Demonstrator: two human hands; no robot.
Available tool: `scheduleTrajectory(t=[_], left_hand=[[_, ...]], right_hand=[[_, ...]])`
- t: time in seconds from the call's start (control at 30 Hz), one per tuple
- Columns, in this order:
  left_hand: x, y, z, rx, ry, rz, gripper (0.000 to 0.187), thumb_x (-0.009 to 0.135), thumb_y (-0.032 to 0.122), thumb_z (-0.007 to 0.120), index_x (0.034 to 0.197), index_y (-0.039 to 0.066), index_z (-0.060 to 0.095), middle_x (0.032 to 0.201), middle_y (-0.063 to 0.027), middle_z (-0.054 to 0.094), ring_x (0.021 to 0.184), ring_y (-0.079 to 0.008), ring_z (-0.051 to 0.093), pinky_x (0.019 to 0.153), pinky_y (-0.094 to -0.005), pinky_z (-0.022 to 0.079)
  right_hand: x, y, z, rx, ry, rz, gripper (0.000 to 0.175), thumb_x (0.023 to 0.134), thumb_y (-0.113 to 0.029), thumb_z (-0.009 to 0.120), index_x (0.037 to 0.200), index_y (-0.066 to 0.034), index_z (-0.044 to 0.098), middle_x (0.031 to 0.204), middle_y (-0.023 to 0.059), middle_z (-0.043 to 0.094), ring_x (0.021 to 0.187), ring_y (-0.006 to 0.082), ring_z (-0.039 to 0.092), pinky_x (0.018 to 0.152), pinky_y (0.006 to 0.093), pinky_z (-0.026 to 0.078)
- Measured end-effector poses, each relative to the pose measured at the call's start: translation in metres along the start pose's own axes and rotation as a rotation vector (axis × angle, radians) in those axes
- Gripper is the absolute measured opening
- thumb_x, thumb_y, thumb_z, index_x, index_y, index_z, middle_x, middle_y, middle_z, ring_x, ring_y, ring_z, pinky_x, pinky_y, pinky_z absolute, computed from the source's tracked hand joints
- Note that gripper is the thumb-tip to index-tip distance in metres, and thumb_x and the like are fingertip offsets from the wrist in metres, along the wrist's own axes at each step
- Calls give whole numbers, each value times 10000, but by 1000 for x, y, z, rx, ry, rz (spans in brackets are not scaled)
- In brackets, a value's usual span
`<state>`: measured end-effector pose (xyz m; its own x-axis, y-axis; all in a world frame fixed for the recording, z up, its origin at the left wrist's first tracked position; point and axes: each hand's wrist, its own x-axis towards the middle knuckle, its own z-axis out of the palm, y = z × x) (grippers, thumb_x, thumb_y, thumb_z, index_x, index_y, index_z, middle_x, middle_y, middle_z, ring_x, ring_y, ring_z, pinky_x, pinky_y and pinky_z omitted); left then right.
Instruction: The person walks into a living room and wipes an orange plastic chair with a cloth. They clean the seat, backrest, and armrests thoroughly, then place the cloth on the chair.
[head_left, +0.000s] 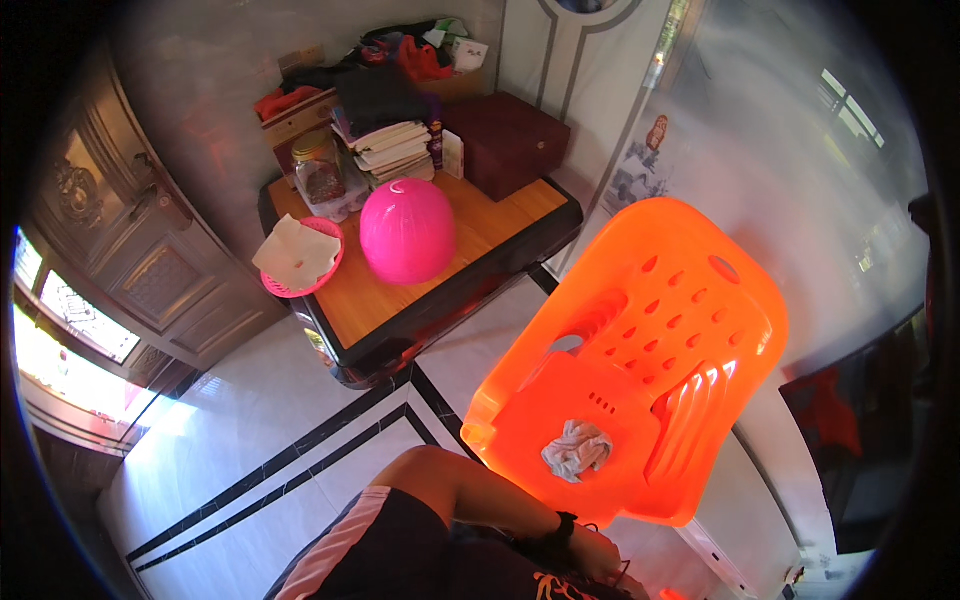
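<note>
My left arm is bent across my body, with a dark band on its wrist. At the bottom edge is my left hand (596, 553), close to my dark shirt (495, 574). A thin dark cord-like thing shows beside its fingers, and whether they grip it is unclear. My right hand cannot be made out in view. Just beyond the left hand stands an orange plastic armchair (667, 300) with drop-shaped holes in its back. A crumpled greyish cloth (577, 450) lies on its seat, apart from my hand.
A wooden-topped table (480, 232) carries a pink balloon-like ball (407, 232), a pink basket (330, 277) with paper, a lidded jar (319, 172), stacked books (394, 150) and a dark red box (510, 142). Left is a carved door (161, 262); right, a dark screen (862, 435).
</note>
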<state>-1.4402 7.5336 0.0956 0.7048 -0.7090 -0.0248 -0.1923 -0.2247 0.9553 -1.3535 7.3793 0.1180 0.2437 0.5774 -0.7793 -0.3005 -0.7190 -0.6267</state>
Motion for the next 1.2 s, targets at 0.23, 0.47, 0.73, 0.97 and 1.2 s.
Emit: scheduleTrajectory(t=[0.23, 0.47, 0.73, 0.97, 1.2], left_hand=[[19, -11, 15, -19, -11, 30, 271, 871, 256, 632, 989, 15, 669, 803, -210, 664, 781, -361, 661, 696, -458, 494], [15, -16, 13, -29, -17, 24, 263, 878, 240, 626, 1029, 28, 662, 846, -204, 667, 822, -371, 658, 718, -471, 496], [5, -24, 8, -48, -24, 13, 264, 885, 222, 621, 1075, 42, 653, 895, -198, 670, 869, -381, 654, 743, -486, 498], [-48, -29, -25, -4, 30, 20, 293, 897, 228, 614, 1124, 44, 645, 955, -191, 669, 921, -379, 645, 783, -484, 500], [-214, -77, -97, -531, 787, -270, 278, 1013, 218, 592, 1230, 44, 596, 1120, -32, 640, 992, -125, 626, 805, -253, 503]], right_hand=[[19, -17, 1, -50, -36, -6, 145, 974, -148, 555, 1019, -19, 605, 825, 91, 641, 725, 214, 637, 663, 336, 513], [31, -29, 3, -94, -64, -16, 137, 966, -162, 561, 989, -34, 605, 794, 92, 631, 693, 221, 628, 642, 349, 508], [39, -36, 3, -106, -66, -16, 133, 957, -178, 569, 955, -50, 605, 759, 94, 620, 657, 229, 618, 617, 363, 502], [17, -11, -13, -111, -47, -25, 133, 950, -192, 575, 926, -65, 605, 728, 96, 611, 624, 236, 610, 596, 376, 497], [-48, 14, -60, -465, -74, -23, 137, 942, -206, 582, 896, -79, 605, 697, 97, 602, 592, 243, 601, 575, 388, 492]])
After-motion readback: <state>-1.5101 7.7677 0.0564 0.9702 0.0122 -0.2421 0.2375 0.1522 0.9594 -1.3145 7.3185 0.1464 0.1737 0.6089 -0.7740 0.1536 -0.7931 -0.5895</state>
